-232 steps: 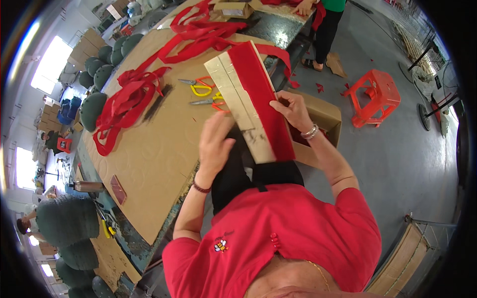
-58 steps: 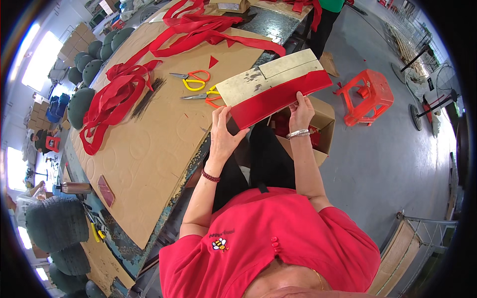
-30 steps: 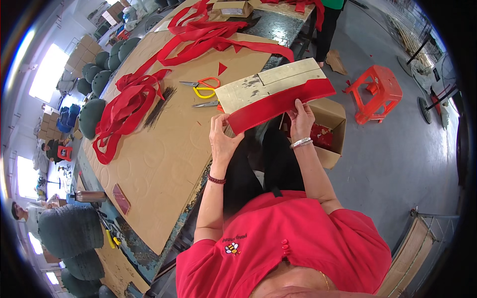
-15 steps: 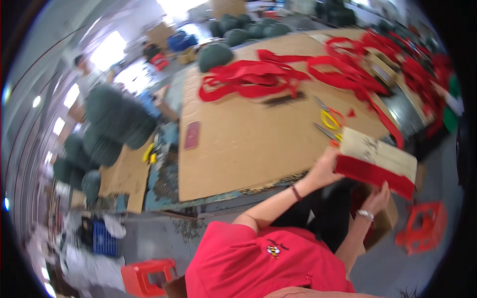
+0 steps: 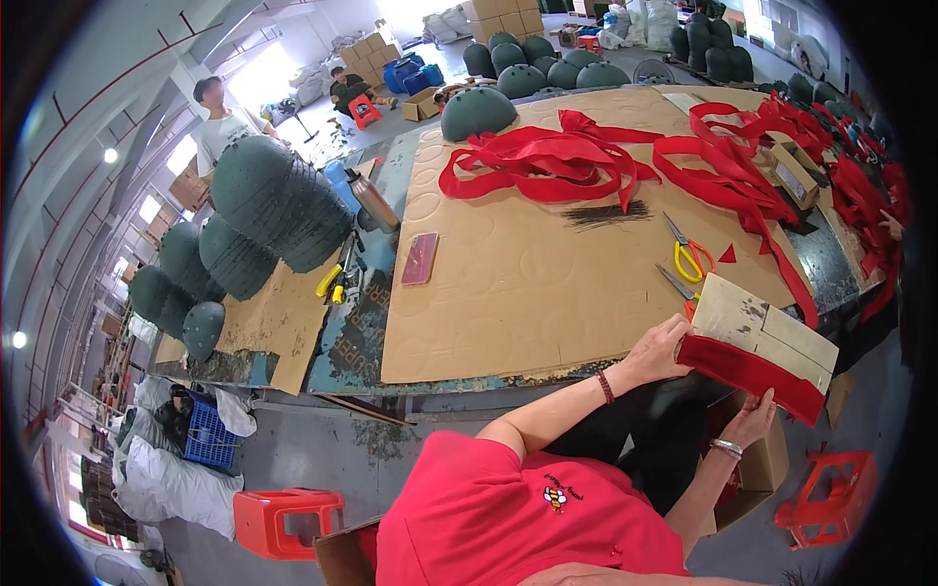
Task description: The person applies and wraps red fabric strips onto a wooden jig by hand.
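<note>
A pale, stained flat board [image 5: 767,327] with a red ribbon [image 5: 747,376] along its near side is held in front of the table's right part. My left hand [image 5: 657,352] is closed on the left end of the ribbon and board, thumb on top. At the ribbon's lower edge my right hand [image 5: 750,418] pinches the red fabric, its fingers partly hidden underneath. Scissors with yellow handles [image 5: 696,262] lie open just beyond the board. A second pair of scissors [image 5: 676,283], with an orange-red handle, is partly covered by the board.
Cardboard [image 5: 508,303] covers the table, bearing heaped red ribbon [image 5: 547,161], thin dark wires [image 5: 606,215] and a pinkish phone-shaped item [image 5: 420,259]. Dark green domes [image 5: 264,190] are stacked at left, near yellow-handled pliers [image 5: 334,279]. Red stools [image 5: 831,498] stand beside me; people are in the background.
The view has shifted, so the table and hands appear farther right and sharper. Both hands keep hold of the board and ribbon, with little change between them.
</note>
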The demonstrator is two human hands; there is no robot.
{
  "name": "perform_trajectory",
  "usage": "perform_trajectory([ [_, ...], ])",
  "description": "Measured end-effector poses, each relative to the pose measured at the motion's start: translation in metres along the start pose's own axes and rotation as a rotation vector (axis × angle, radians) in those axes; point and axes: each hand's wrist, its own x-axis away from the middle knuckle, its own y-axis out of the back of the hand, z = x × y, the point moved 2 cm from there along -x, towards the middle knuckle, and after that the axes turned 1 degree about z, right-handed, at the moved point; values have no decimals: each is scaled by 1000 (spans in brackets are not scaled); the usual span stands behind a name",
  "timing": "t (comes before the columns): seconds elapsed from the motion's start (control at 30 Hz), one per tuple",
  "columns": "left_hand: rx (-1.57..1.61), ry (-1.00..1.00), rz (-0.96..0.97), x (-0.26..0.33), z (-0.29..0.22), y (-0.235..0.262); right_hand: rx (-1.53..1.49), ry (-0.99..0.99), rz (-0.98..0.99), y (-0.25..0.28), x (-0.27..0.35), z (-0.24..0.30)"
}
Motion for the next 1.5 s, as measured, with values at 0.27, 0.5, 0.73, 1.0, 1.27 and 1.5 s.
perform_trajectory([
  [0.27,39,40,-115,-5,-3,-7,211,18,-93,-38,31,27],
  [0.5,54,278,41,-10,5,-22,109,93,-270,-47,34,31],
  [0.73,123,244,61,-23,-6,-22,14,106,-195,-42,23,32],
  [1.0,21,109,28,-21,-12,-25,-54,97,-200,-36,23,31],
  [1.27,101,206,47,-11,-5,-39,-11,163,-227,-33,19,34],
  [1.5,88,293,26,9,-7,-46,124,193,-253,-30,22,41],
])
